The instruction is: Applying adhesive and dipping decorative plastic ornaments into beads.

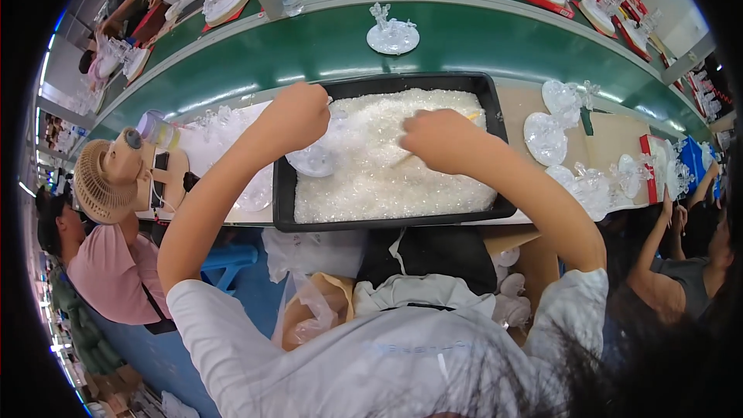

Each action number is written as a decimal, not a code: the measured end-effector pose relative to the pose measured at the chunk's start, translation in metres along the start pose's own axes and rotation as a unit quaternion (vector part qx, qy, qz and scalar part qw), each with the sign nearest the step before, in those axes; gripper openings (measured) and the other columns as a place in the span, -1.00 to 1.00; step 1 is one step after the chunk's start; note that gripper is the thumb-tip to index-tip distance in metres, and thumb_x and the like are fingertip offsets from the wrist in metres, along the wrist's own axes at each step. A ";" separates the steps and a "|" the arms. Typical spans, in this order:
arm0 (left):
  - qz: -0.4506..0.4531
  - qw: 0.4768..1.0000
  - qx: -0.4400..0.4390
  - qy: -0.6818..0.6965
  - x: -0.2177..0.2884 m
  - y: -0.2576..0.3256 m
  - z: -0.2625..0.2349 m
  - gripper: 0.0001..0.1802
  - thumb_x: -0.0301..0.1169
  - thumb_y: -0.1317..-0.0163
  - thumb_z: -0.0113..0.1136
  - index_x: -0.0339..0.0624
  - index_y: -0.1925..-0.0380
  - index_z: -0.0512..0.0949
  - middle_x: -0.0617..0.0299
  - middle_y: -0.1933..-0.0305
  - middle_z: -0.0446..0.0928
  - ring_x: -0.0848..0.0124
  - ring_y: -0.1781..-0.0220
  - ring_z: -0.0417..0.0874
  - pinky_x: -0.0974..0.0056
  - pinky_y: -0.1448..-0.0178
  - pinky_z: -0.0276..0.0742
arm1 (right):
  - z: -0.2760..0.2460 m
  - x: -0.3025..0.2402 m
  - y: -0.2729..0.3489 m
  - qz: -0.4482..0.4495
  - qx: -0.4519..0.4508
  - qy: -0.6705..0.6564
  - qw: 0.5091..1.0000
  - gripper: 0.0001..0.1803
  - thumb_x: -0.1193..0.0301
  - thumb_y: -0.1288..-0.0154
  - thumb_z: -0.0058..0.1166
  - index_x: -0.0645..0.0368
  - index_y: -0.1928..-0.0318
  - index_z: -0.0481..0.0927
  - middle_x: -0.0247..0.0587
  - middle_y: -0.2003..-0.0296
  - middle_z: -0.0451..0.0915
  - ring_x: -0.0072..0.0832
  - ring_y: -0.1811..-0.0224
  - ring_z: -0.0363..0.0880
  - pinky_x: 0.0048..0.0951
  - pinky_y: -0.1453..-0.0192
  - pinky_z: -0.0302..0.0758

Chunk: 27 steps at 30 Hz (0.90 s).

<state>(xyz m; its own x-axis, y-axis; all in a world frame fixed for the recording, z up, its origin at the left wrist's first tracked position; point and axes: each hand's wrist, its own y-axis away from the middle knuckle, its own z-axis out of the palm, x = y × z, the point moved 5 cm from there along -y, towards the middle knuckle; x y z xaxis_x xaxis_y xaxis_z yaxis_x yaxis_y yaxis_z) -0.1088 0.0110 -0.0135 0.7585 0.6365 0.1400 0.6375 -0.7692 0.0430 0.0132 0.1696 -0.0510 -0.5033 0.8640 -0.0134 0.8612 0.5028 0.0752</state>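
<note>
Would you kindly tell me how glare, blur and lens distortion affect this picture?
In the head view, the green surface bows into an arc, with bright glare streaks along its near side; the right hand is blurred at the fingers, the left hand crisper; the white grains sparkle; dark hair at lower right looks soft; the corners are black.

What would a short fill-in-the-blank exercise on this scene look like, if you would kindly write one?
1. The tray beneath the right hand is coloured ____.
2. The fan stands on the tray's ____ side.
3. The clear round-based ornament beyond the tray stands on a ____ surface.
Missing words: black; left; green.
</note>
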 end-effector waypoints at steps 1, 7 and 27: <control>0.001 1.000 0.009 0.019 -0.003 0.003 0.001 -0.74 -0.46 -0.15 0.05 -0.46 0.62 0.51 -0.29 0.51 0.51 -0.22 0.37 0.58 -0.13 0.21 0.49 | 0.005 0.008 0.009 0.045 -0.114 0.026 0.992 -0.92 0.50 -0.17 0.12 0.15 0.33 0.65 -0.17 0.28 0.60 -0.21 0.12 0.65 -0.19 0.13 0.64; 0.012 0.998 0.031 0.051 -0.001 0.009 0.011 -0.73 -0.47 -0.20 0.02 -0.46 0.61 0.50 -0.29 0.51 0.52 -0.22 0.37 0.58 -0.12 0.19 0.49 | 0.037 -0.004 0.008 0.074 -0.245 0.006 0.967 -0.89 0.53 -0.15 0.10 0.16 0.30 0.66 -0.11 0.21 0.62 -0.14 0.15 0.69 -0.13 0.15 0.64; 0.167 0.978 -0.082 0.098 -0.012 -0.020 0.021 -0.79 -0.40 -0.35 0.05 -0.35 0.32 0.57 -0.16 0.36 0.58 -0.14 0.25 0.58 -0.05 0.12 0.48 | 0.022 -0.030 -0.018 -0.015 -0.123 -0.066 0.990 -0.76 0.52 -0.12 0.12 0.13 0.15 0.66 -0.04 -0.01 0.58 -0.17 0.00 0.62 -0.19 0.05 0.63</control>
<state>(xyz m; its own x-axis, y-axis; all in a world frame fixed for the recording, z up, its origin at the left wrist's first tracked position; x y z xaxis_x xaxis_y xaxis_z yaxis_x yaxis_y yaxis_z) -0.1279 0.0192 -0.0368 0.8704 0.3368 0.3591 0.3154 -0.9415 0.1188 0.0148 0.1352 -0.0740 -0.5015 0.8525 -0.1475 0.7942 0.5212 0.3123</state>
